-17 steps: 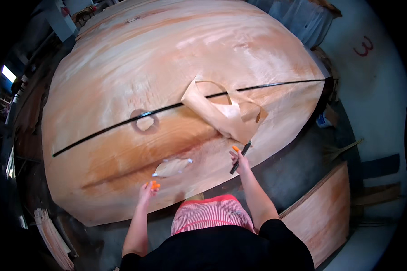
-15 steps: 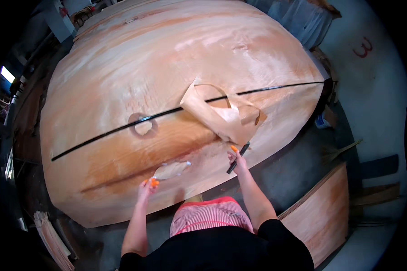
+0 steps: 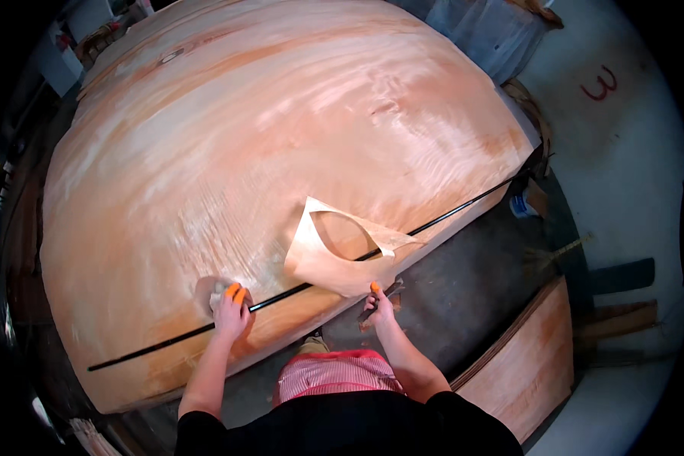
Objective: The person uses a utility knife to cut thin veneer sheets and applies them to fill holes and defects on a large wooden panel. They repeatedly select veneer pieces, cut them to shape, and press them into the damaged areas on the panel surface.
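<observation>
Left to right, here's where we're at. Our left hand (image 3: 232,313) is flat-ish on the big veneer sheet (image 3: 281,152), orange-tipped fingers (image 3: 235,292) pressing a small pale patch piece (image 3: 214,292) down, right next to the long black strip (image 3: 281,296) that runs diagonally across the sheet. So the fingers aren't clenched, more spread and pushing, not gripping anything afaict.

Middle: a loose cut-out piece of veneer (image 3: 334,262) w/ a leaf-shaped hole in it is curling up off the sheet, sitting over the black strip near the front edge.

Our right hand (image 3: 380,308) is just below that piece, closed round a small dark tool (image 3: 380,298), prob a knife, can't tell for sure. One fingertip touches the loose piece's lower edge.

Progress imo: hole shape is cut, patch is placed at the left spot but being pressed, not obviously fixed yet. Loose offcut not cleared. Rest of sheet looks untouched. More veneer sheets (image 3: 524,365) are stacked on the floor to the right.
</observation>
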The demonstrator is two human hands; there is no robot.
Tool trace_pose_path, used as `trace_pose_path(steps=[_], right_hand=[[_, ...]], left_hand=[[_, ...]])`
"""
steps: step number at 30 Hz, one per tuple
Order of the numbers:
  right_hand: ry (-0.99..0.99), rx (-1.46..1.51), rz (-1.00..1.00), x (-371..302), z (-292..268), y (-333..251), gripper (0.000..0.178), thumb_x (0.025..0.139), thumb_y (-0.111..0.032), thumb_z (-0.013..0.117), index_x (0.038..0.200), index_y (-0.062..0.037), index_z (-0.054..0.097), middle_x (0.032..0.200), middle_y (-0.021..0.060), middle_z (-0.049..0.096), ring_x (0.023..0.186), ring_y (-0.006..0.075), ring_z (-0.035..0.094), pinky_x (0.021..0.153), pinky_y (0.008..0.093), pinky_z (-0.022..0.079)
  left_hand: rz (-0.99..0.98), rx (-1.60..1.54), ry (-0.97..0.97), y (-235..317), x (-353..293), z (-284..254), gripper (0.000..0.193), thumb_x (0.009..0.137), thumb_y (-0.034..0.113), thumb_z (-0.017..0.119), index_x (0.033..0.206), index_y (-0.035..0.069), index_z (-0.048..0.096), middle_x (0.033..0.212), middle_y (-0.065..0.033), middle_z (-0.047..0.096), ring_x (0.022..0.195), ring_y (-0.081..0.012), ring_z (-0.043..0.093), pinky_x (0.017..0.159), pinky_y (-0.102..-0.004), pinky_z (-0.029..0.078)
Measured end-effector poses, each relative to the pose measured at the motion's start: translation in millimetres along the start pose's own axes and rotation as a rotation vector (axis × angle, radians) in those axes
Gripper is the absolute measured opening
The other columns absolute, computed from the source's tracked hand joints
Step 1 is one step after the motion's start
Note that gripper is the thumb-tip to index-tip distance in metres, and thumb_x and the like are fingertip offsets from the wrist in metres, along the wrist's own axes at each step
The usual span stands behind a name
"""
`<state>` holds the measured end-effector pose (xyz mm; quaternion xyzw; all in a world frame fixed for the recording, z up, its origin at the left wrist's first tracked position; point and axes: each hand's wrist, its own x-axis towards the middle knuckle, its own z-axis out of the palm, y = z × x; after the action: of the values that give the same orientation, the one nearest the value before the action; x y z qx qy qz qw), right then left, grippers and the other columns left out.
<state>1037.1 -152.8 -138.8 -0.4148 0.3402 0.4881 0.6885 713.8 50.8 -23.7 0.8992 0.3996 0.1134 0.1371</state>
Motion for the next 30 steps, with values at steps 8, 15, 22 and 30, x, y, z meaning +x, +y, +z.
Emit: trace_pose_path(steps=[8, 15, 22, 30], right_hand=[[-0.067, 0.014, 0.032, -63.4, 15.0, -25.8, 0.020, 0.087, -0.024, 0.043, 0.094, -0.0059, 0.048, 0.068, -0.0005, 0.038, 0.053, 0.0079, 0.036, 0.040, 0.0175, 0.029], [-0.206, -0.201, -0.182, -108.5, 18.0, -55.1, 0.023, 0.086, -0.022, 0.045, 0.100, -0.0042, 0.048, 0.070, -0.0027, 0.038, 0.057, 0.0070, 0.036, 0.046, 0.0173, 0.029], [-0.248, -0.454, -0.358, -151.7, 54.0, -72.8, 0.012, 0.085, -0.017, 0.048, 0.088, -0.0066, 0.046, 0.064, -0.0001, 0.041, 0.053, 0.0078, 0.038, 0.043, 0.0187, 0.028], [-0.401, -0.648, -0.485, -198.7, 75.4, -52.3, 0.016, 0.087, -0.015, 0.043, 0.074, -0.0059, 0.042, 0.056, 0.0010, 0.040, 0.046, 0.0077, 0.034, 0.043, 0.0199, 0.027]], left_hand=[[0.279, 0.043, -0.149, -19.6, -3.6, 12.0, 0.034, 0.071, 0.022, 0.058, 0.103, 0.011, 0.055, 0.118, -0.0079, 0.044, 0.107, -0.0228, 0.040, 0.089, -0.0388, 0.031], [-0.089, 0.272, 0.147, -71.7, 72.4, -8.6, 0.035, 0.072, 0.015, 0.054, 0.106, 0.006, 0.052, 0.117, -0.0109, 0.045, 0.101, -0.0270, 0.043, 0.087, -0.0406, 0.033], [-0.004, -0.280, 0.074, 51.6, 108.2, -25.0, 0.049, 0.074, 0.030, 0.058, 0.111, 0.001, 0.046, 0.114, -0.0166, 0.045, 0.103, -0.0325, 0.042, 0.088, -0.0416, 0.033], [0.446, -0.274, -0.054, 177.7, 70.4, -31.0, 0.062, 0.066, 0.032, 0.065, 0.114, 0.000, 0.044, 0.107, -0.0161, 0.048, 0.107, -0.0292, 0.042, 0.097, -0.0445, 0.023]])
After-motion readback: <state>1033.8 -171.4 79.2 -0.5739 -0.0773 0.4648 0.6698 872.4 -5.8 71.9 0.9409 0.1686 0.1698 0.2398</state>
